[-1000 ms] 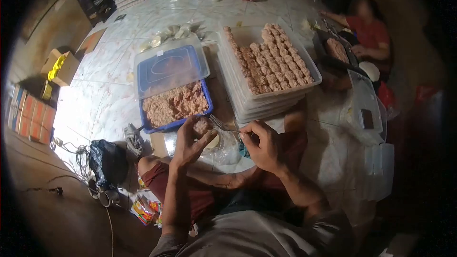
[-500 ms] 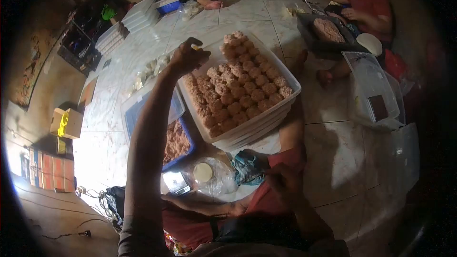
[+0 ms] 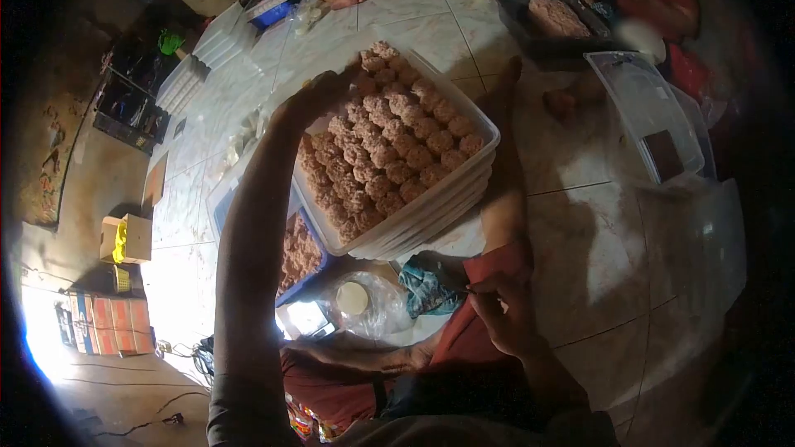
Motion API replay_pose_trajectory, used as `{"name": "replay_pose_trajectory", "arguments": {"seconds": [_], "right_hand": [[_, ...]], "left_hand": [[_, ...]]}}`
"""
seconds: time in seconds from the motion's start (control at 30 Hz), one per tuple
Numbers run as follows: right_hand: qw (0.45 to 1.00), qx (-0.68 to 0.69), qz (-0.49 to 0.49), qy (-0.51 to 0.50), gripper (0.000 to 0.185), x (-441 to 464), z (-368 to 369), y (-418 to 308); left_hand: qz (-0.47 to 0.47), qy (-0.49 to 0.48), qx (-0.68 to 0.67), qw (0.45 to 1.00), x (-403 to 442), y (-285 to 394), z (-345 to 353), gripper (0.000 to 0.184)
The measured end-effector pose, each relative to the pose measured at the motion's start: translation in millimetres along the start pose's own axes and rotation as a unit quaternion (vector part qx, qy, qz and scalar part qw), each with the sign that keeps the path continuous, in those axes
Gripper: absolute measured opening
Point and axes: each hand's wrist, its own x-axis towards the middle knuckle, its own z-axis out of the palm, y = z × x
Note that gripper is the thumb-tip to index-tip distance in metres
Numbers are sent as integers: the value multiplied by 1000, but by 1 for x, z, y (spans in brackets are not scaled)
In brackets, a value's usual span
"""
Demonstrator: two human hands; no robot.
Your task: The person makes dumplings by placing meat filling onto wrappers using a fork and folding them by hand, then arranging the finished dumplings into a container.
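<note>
Balls of pinkish minced meat [image 3: 389, 145] fill most of a clear plastic tray [image 3: 397, 228], the top one of a stack in front of me. My left hand [image 3: 325, 98] reaches over the tray's far left part, beside the meat balls; its fingers are in shadow and mostly hidden. My right hand [image 3: 501, 310] is near my right knee with its fingers curled; whatever they may hold is too small to make out. Close to it lies a crumpled teal cloth [image 3: 432, 285]. Left of the stack, a blue-rimmed tub [image 3: 313, 275] holds loose minced meat [image 3: 300, 250], partly covered by my left arm.
A small scale [image 3: 308, 319] and a clear plastic bag with a pale round lid [image 3: 353, 299] sit before my legs. A black tray [image 3: 530, 48] of meat lies far right near a co-worker in red. Clear containers [image 3: 654, 124] stand right; stacked trays [image 3: 224, 37] stand back left.
My left hand has lowered from above the tray's left edge to the balls. My right hand has turned slightly. The whole view has shifted a little.
</note>
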Motion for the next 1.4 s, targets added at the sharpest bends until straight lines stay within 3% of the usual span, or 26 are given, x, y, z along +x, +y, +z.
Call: {"name": "replay_pose_trajectory", "arguments": {"seconds": [0.1, 0.13, 0.2, 0.23, 0.27, 0.3, 0.33, 0.37, 0.43, 0.47, 0.5, 0.53, 0.57, 0.6, 0.67, 0.8, 0.87, 0.9, 1.0, 1.07, 1.13, 1.17, 1.2, 1.27, 1.33, 1.4], "right_hand": [[996, -78, 2, -32, 14, 8, 7, -31], [995, -84, 2, -48, 14, 10, 15, -34], [997, -50, -56, -1, 14, 14, 39, -34], [999, 0, -29, -15, 12, 14, 49, -40], [999, -1, -35, -39, 12, 17, 60, -49], [994, -39, -51, -90, 12, 23, 71, -60], [985, -78, -68, -136, 11, 30, 83, -73], [961, -164, -127, -185, 17, 38, 98, -91], [940, -210, -182, -198, 16, 49, 147, -98], [933, -217, -209, -199, 15, 56, 174, -93], [905, -281, -238, -212, 12, 71, 198, -81], [872, -344, -265, -225, 9, 89, 222, -68], [836, -412, -310, -189, 8, 104, 247, -60], [792, -473, -354, -151, 8, 119, 270, -52], [723, -530, -440, -55, 10, 149, 308, -33], [656, -550, -514, -55, 9, 179, 344, 20], [626, -566, -506, -181, 11, 159, 344, 31], [725, -530, -372, -233, 13, 166, 343, 29], [692, -575, -393, -190, 15, 175, 329, -20], [667, -614, -400, -134, 11, 183, 335, 8], [663, -571, -461, -150, 10, 177, 351, 37], [712, -493, -475, -156, 9, 166, 353, 35], [709, -491, -481, -158, 9, 169, 352, 24], [699, -552, -340, -304, 12, 170, 330, -1], [733, -502, -354, -293, 16, 172, 323, -14], [752, -524, -384, -112, 16, 182, 327, 3]], "left_hand": [[175, 270, 140, 937, -44, -9, -4, 50], [161, 276, 131, 939, -72, -20, -9, 50], [365, 308, -37, 878, -118, -56, -19, 45], [391, 386, 2, 835, -138, -87, -14, 25], [226, 400, -128, 879, -184, -90, -2, 26], [186, 421, -159, 874, -215, -115, 10, 31], [216, 452, -172, 848, -223, -163, 27, 35], [136, 446, -307, 830, -249, -178, 51, 35], [110, 508, -343, 782, -253, -245, 126, 25], [111, 494, -311, 804, -248, -283, 172, 16], [68, 427, -162, 887, -268, -292, 198, 13], [127, 333, -212, 910, -279, -291, 216, 24], [172, 306, -70, 934, -281, -305, 235, 31], [152, 263, -35, 952, -281, -310, 252, 41], [201, 324, 166, 910, -275, -336, 286, 37], [190, 285, 170, 924, -259, -345, 300, 29], [155, 223, 70, 960, -256, -343, 296, 26], [153, 238, 72, 956, -259, -340, 291, 25], [100, 257, -84, 958, -254, -343, 293, 28], [94, 253, -104, 957, -258, -340, 290, 31], [111, 241, 133, 955, -258, -338, 289, 34], [109, 246, 133, 954, -255, -340, 289, 34], [109, 239, 134, 956, -251, -342, 291, 34], [109, 223, 129, 960, -254, -343, 300, 35], [129, 221, 139, 957, -256, -341, 298, 34], [135, 249, 109, 953, -253, -340, 303, 32]]}}
